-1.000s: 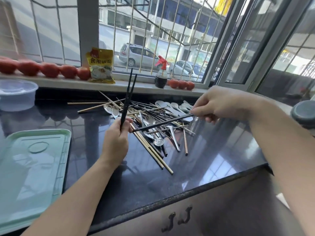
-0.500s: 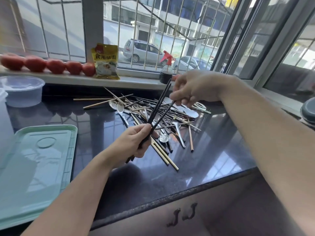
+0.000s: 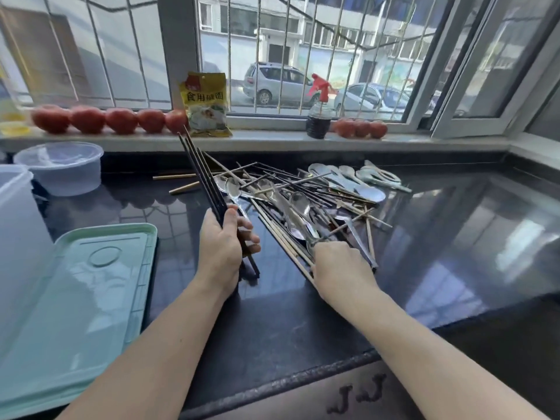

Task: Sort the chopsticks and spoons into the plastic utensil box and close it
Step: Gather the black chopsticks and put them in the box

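Observation:
My left hand (image 3: 222, 247) grips a bundle of black chopsticks (image 3: 201, 177), upright and leaning left, with the lower ends resting on the dark counter (image 3: 454, 237). My right hand (image 3: 341, 269) is down at the near end of the utensil pile (image 3: 303, 201), fingers closed around the ends of chopsticks there; exactly which ones is hidden by the hand. The pile mixes wooden and black chopsticks with metal spoons (image 3: 298, 207) and white ceramic spoons (image 3: 357, 181). The mint-green lid (image 3: 75, 298) lies flat at the left. The translucent utensil box (image 3: 13, 222) stands at the far left edge.
A round clear container (image 3: 60, 166) sits at the back left. On the window sill are a row of tomatoes (image 3: 106, 119), a yellow packet (image 3: 207, 104), a dark spray bottle (image 3: 318, 116) and more tomatoes (image 3: 360, 128). The counter's front edge (image 3: 303, 380) runs below my arms.
My right hand came down from above the pile to its near end. The left hand's black bundle gained a chopstick and swung from leaning right to leaning left. The view shifted.

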### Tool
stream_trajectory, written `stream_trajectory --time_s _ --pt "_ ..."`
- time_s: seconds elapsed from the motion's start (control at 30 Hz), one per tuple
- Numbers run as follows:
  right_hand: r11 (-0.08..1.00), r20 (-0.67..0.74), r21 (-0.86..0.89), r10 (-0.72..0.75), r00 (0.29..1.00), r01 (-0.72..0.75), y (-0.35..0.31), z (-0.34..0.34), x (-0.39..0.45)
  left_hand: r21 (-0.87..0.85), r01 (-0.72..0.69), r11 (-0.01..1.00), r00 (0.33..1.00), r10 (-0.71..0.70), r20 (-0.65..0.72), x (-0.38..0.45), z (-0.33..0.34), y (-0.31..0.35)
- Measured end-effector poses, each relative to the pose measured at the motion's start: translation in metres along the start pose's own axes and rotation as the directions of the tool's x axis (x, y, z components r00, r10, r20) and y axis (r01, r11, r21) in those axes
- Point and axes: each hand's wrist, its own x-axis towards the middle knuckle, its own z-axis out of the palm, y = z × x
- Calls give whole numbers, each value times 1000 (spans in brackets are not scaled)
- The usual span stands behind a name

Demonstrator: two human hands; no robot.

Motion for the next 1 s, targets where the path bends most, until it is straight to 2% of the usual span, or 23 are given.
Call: stream_trajectory --time_s 0.1,0.3,0.37,0.43,0.5,0.53,0.67,0.73,0.8,0.87,0.93,1.0 --pt "993 77 97 58 995 -65 -1 -3 7 14 30 999 999 -30 25 1 -1 1" --pt "944 190 287 108 976 -160 27 -29 15 -41 106 994 994 -107 -22 1 2 2" --pt "870 273 455 64 960 -187 40 -44 5 -82 129 988 991 -132 -28 -1 1 3" --pt "753 321 626 -13 947 -202 40 -52 3 -148 147 978 988 -154 -32 0 -2 3" --pt "670 293 725 -84 953 -164 18 -47 12 -199 166 966 984 -177 -37 2 -5 0" --pt "663 262 738 -107 959 -127 2 -39 18 -208 173 963 982 -184 -39 3 -6 -1" --pt "792 132 611 -124 983 18 -54 -3 21 -293 203 934 974 -224 -39 1 -8 1" --pt "826 78 559 -139 987 72 -65 6 12 -327 241 914 964 -264 -27 -1 -9 6" --pt "839 34 529 -170 985 127 -69 4 3 -285 277 918 957 -289 -1 -4 -6 11" --pt "799 -4 587 -159 987 131 -64 -1 -9 -269 281 921 959 -279 50 -10 -1 14" --pt "709 -44 702 -49 998 66 -55 2 -23 -351 263 899 964 -256 68 -13 -1 18" --pt "559 47 826 56 997 -70 -48 4 -42 -472 267 840 961 -271 62 -11 -4 20"
